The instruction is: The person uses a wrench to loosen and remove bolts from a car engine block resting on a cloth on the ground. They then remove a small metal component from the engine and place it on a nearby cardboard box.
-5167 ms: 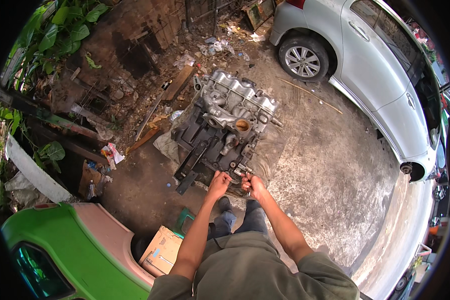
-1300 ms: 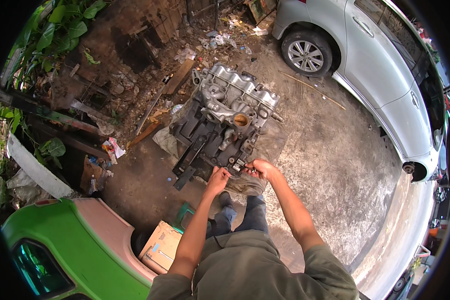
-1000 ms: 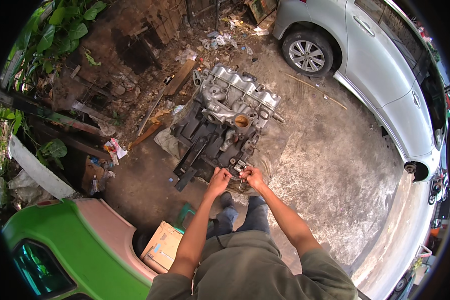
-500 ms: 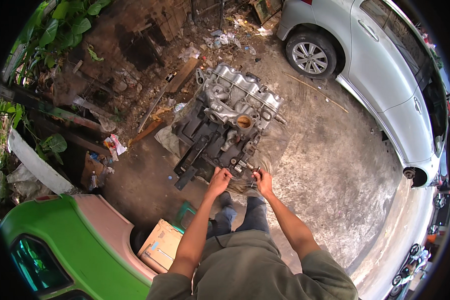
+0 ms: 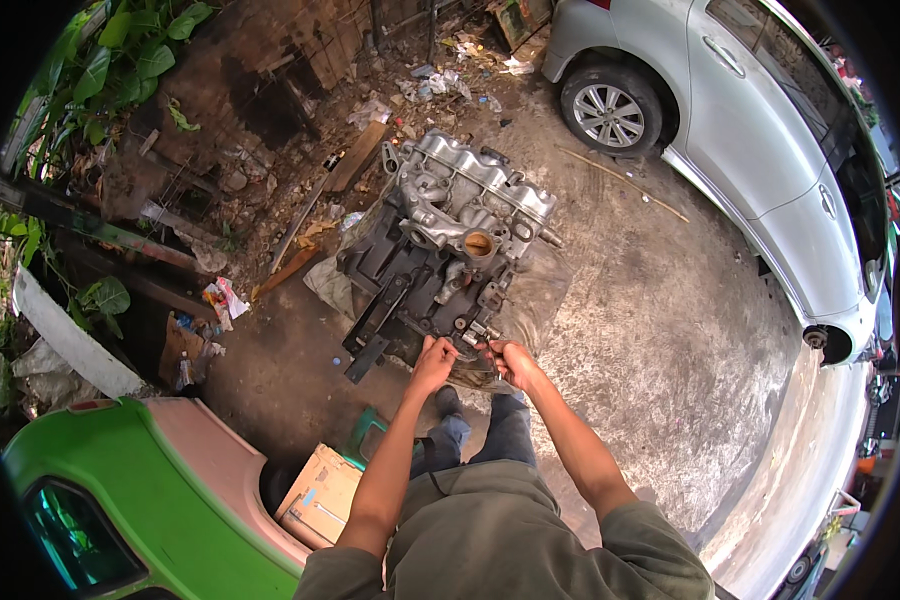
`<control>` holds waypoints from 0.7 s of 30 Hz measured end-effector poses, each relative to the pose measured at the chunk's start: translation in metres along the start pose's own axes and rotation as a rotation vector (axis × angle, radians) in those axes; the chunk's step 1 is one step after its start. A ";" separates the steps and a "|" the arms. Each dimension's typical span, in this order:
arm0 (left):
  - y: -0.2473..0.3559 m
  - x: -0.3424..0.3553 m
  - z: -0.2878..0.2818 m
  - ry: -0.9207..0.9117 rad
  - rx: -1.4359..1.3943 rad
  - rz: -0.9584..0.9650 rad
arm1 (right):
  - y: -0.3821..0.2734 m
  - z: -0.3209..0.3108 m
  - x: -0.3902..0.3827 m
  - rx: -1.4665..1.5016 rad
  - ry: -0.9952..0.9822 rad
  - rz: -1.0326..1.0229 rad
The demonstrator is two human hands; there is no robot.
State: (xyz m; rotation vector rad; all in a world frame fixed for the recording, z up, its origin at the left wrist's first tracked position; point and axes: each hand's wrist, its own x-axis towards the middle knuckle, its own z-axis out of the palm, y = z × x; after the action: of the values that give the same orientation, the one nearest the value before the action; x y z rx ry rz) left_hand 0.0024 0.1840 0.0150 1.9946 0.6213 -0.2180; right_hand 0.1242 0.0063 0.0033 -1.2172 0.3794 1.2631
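Both bare forearms reach forward from the lower edge and converge. The left hand (image 5: 433, 360) and right hand (image 5: 511, 362) sit close together, fingers curled, knuckles up, wrists slightly bent inward.

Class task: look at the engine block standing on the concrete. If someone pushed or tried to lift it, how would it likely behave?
The engine block is probably very heavy and rigid: it looks like bulky cast metal. Its broad footing on the concrete floor suggests it would not roll. Dark, grimy-looking surfaces near both hands may be slippery.

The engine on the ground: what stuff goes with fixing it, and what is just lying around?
In the work:
engine
left hand
right hand

Lying about:
cardboard box
wooden plank
silver car
green vehicle
litter by the wall
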 end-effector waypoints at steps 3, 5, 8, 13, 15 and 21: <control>0.001 0.000 -0.001 -0.005 0.009 -0.014 | -0.003 0.002 0.006 0.052 -0.015 0.030; 0.002 -0.001 -0.001 -0.010 0.013 -0.020 | -0.006 0.003 0.008 0.086 -0.014 0.077; 0.002 -0.001 -0.002 -0.010 0.004 -0.016 | -0.013 0.006 0.006 0.030 -0.010 0.087; 0.000 0.000 -0.001 -0.015 -0.001 -0.031 | -0.027 0.008 0.002 -0.204 0.029 0.097; 0.000 0.000 0.000 -0.006 0.005 -0.016 | -0.033 0.007 0.002 -0.275 0.024 0.110; -0.001 -0.001 0.000 0.024 -0.022 0.016 | -0.056 0.008 0.004 -0.390 -0.019 0.190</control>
State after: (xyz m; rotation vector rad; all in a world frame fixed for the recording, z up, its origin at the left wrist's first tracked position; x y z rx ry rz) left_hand 0.0013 0.1839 0.0145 1.9826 0.6204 -0.1765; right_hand 0.1706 0.0249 0.0298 -1.5229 0.2439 1.5615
